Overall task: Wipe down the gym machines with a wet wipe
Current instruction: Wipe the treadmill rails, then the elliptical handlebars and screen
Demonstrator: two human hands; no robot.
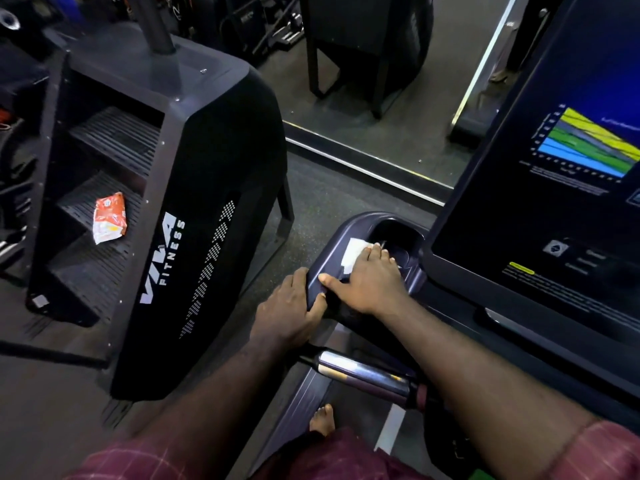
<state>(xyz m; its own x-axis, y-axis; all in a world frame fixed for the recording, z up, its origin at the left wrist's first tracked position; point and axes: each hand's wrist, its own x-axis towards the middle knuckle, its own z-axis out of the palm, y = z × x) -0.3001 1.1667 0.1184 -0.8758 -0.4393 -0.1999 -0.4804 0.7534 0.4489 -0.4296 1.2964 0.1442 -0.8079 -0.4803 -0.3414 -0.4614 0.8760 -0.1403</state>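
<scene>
In the head view, the person's right hand (369,280) lies flat with fingers straight. It presses a white folded wet wipe (351,255) onto the dark grey moulded plastic cup-holder tray (330,245) at the left end of a treadmill console. The console's large black display screen (554,161) rises just beside the tray on the right. The wipe sits on the tray's left rim at the lip of the recess, partly under the fingertips.

The left hand (294,306) is curled round the tray's near-left corner, apparently steadying it, and the two hands almost touch. Below them runs a chrome handlebar grip (363,374). Well apart to the left, an orange and white wipes packet (110,218) lies on a perforated step of the black stair-climber machine (207,202).

The tray seems to be mid-wipe. The next move probably calls for sweeping the wipe down into the recess and round the far rim. The left hand would then need to shift so the corner it covers gets cleaned.
</scene>
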